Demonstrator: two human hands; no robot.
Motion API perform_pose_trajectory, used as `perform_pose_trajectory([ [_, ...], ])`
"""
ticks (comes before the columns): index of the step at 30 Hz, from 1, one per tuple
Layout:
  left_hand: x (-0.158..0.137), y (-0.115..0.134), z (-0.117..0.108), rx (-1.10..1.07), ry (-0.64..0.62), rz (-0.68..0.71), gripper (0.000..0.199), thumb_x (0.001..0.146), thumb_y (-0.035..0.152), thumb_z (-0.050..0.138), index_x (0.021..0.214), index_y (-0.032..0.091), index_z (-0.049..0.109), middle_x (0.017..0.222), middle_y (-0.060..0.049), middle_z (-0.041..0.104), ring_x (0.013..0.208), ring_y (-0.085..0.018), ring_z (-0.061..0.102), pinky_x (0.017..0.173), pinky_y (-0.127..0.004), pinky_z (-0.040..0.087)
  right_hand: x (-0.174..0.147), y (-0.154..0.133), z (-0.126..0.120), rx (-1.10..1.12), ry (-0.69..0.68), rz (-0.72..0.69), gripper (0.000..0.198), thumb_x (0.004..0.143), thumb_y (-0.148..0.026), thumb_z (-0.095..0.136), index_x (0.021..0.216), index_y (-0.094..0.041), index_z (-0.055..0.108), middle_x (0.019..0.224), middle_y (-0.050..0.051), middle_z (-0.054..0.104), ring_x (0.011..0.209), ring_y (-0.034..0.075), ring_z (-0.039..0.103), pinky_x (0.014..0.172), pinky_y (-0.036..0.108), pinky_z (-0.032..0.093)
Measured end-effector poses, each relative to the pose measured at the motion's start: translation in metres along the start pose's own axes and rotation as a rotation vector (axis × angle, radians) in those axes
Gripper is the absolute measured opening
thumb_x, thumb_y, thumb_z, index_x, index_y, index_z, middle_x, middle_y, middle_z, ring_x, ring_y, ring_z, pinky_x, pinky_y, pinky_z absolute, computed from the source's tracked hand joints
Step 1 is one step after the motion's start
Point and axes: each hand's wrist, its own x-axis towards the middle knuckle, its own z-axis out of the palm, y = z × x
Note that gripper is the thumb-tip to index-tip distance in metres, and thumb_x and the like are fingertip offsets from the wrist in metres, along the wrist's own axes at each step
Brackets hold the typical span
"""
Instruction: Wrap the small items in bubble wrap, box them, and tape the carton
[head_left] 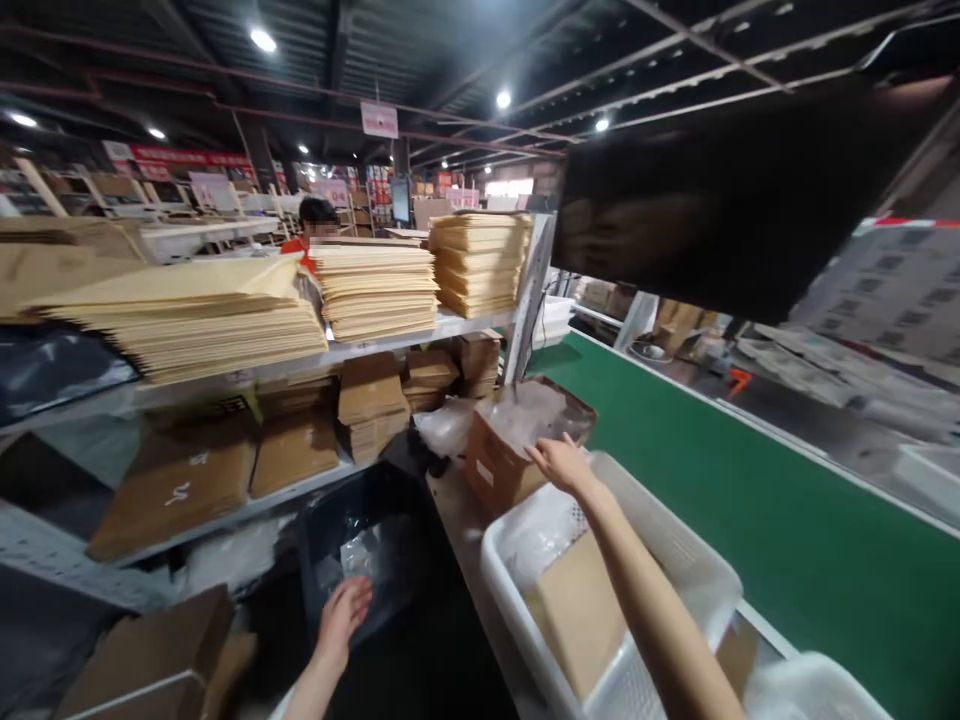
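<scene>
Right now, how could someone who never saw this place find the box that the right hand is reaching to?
Find the green belt on the right. At its left edge stands a white basket, and just behind it sits the brown box under the right hand. Unlike the flat cardboard on the shelves, it is open, with clear plastic on top.
</scene>
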Motion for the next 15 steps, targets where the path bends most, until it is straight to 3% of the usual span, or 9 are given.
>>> perform_pose_trajectory([
  [2, 0.022, 0.028, 0.019, -0.184, 0.024, 0.054, 0.058, 0.100, 0.075, 0.056, 0.096, 0.026, 0.086, 0.119, -0.034, 0.088, 0.118, -0.053, 0.089, 0.104, -0.073, 0.070, -0.016, -0.006, 0.005, 0.031, 0.049, -0.010, 0.038, 0.125, -0.038, 0.046, 0.126, -0.017, 0.078, 0.130, 0.021, 0.089, 0.134, 0.034, 0.084, 0.149, 0.069, 0.026],
  [3, 0.036, 0.050, 0.030, -0.199, 0.013, 0.131, 0.056, 0.106, 0.065, 0.050, 0.107, 0.021, 0.085, 0.133, -0.037, 0.085, 0.129, -0.050, 0.086, 0.113, -0.069, 0.069, -0.023, -0.010, 0.007, 0.054, 0.094, -0.021, 0.038, 0.125, -0.039, 0.047, 0.132, -0.016, 0.076, 0.135, 0.022, 0.088, 0.138, 0.036, 0.082, 0.149, 0.072, 0.027],
  [6, 0.077, 0.140, 0.066, -0.211, -0.049, 0.335, 0.036, 0.112, 0.032, 0.053, 0.131, 0.016, 0.080, 0.153, -0.028, 0.081, 0.149, -0.034, 0.079, 0.131, -0.048, 0.061, -0.054, -0.015, 0.008, 0.171, 0.207, -0.066, 0.046, 0.122, -0.042, 0.050, 0.152, -0.014, 0.071, 0.158, 0.026, 0.078, 0.156, 0.039, 0.072, 0.150, 0.075, 0.027],
  [8, 0.097, 0.207, 0.089, -0.090, -0.149, 0.699, 0.035, 0.117, 0.021, 0.053, 0.138, 0.011, 0.079, 0.154, -0.028, 0.080, 0.152, -0.035, 0.076, 0.134, -0.051, 0.058, -0.092, -0.008, 0.008, 0.290, 0.226, -0.082, 0.058, 0.120, -0.045, 0.049, 0.164, -0.013, 0.066, 0.169, 0.026, 0.071, 0.163, 0.040, 0.066, 0.152, 0.074, 0.025],
  [10, 0.110, 0.268, 0.109, 0.187, -0.187, 0.975, 0.031, 0.114, 0.011, 0.059, 0.134, 0.012, 0.082, 0.156, -0.023, 0.081, 0.154, -0.034, 0.074, 0.137, -0.051, 0.055, -0.148, 0.009, 0.011, 0.420, 0.236, -0.073, 0.066, 0.118, -0.053, 0.050, 0.170, -0.016, 0.065, 0.173, 0.022, 0.068, 0.165, 0.041, 0.064, 0.154, 0.072, 0.023],
  [12, 0.117, 0.314, 0.126, 0.392, -0.225, 1.082, 0.027, 0.107, 0.004, 0.068, 0.127, 0.010, 0.085, 0.152, -0.022, 0.083, 0.149, -0.032, 0.077, 0.131, -0.046, 0.058, -0.220, 0.031, 0.020, 0.534, 0.287, 0.001, 0.068, 0.114, -0.063, 0.053, 0.170, -0.026, 0.068, 0.175, 0.017, 0.068, 0.165, 0.042, 0.063, 0.154, 0.068, 0.029],
  [15, 0.110, 0.343, 0.144, 0.441, -0.288, 1.170, 0.021, 0.110, 0.012, 0.066, 0.109, 0.003, 0.085, 0.121, -0.015, 0.090, 0.117, -0.024, 0.088, 0.109, -0.034, 0.067, -0.350, 0.051, 0.054, 0.654, 0.452, 0.280, 0.065, 0.108, -0.073, 0.061, 0.163, -0.041, 0.075, 0.171, 0.010, 0.072, 0.161, 0.042, 0.067, 0.139, 0.063, 0.057],
])
